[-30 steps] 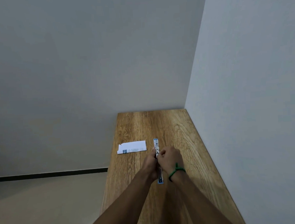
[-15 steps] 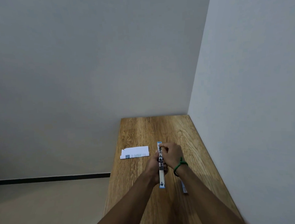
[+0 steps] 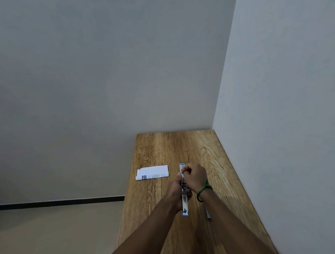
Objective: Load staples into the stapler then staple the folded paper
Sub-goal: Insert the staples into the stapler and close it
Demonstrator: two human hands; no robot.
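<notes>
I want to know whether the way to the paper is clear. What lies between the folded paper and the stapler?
Only bare wooden table shows between the folded paper and the stapler, as seen in the head view.

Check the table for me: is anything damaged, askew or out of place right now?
One small thing: the folded paper, lying near the table's left edge, has a ragged, uneven far-left corner, as if torn or creased. The stapler is swung open between the left hand and right hand, which suits loading. Nothing spilled.
</notes>
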